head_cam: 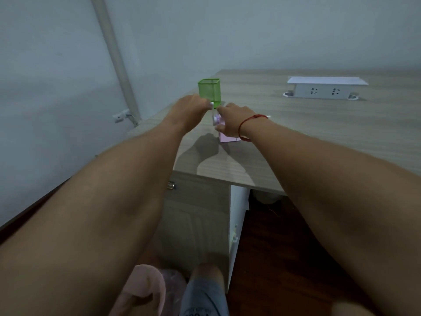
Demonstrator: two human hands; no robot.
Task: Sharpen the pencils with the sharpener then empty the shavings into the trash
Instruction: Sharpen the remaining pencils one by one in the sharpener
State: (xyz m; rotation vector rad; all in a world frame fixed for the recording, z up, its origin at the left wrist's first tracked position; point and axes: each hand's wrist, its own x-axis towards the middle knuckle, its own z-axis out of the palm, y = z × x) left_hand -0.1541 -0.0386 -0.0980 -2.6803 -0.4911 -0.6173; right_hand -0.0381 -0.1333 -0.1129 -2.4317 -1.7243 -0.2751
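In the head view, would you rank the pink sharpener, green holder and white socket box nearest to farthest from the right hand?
1. Pink sharpener: in the right hand's grip.
2. Green holder: just behind, leftward.
3. White socket box: far right.

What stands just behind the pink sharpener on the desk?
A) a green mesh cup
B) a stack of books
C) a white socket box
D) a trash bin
A: the green mesh cup stands just behind the pink sharpener near the left edge of the desk, while the white socket box sits well off to the right.
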